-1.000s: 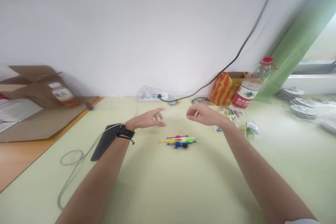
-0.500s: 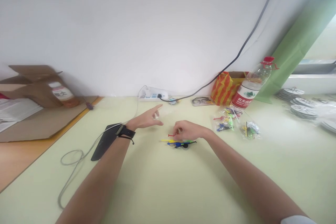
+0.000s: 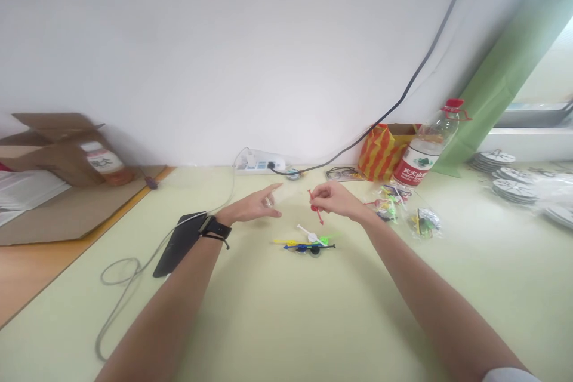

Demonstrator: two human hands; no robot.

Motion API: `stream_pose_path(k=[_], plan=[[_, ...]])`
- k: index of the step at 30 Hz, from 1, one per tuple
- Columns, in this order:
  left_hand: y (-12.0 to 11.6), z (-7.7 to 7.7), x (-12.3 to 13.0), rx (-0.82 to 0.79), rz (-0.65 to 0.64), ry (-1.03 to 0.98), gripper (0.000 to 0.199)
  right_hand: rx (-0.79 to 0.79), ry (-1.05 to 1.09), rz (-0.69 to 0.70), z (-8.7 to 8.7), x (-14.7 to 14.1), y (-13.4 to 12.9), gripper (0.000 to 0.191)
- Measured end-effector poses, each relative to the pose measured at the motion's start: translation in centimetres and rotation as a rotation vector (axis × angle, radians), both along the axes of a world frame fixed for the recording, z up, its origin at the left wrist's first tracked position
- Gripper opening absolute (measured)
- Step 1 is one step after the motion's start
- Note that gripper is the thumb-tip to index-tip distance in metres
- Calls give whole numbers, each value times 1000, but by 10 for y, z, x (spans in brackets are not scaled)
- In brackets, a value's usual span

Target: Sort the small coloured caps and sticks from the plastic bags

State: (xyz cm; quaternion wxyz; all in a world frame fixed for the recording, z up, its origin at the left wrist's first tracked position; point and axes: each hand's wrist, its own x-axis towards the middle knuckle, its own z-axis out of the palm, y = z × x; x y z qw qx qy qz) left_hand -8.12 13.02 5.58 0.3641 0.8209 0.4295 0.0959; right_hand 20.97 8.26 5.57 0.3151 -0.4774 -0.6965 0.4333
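My right hand pinches a red plastic arrow, held above the table. Below it lies a small group of arrows: a white arrow, a yellow arrow, a blue arrow, plus green and black ones at the right of the group. My left hand hovers over the table to the left, its index finger and thumb apart. A clear, shiny object seems to be by its fingers, too faint to make out.
Behind are a power strip and glasses. To the right stand a striped bag, a water bottle, bagged parts and stacked discs. A black tablet-like object, cable and cardboard box are left.
My right hand has lifted the red arrow up and to the right, away from the group, uncovering the white arrow. My left hand has barely moved.
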Motion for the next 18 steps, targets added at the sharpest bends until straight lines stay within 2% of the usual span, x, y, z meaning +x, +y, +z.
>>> stream_pose_path(k=[5,9,12,18], plan=[[-3,5,4,-46,-29,-10,96,98,224,-222,12,26,6,8],[-9,12,8,-83,-69,-42,90,145,363,-308,18,41,7,9],[-13,15,12,-110,-101,-63,86,154,374,-261,20,41,6,12],[-19,20,20,-166,-175,-103,80,184,122,-64,26,30,-3,13]])
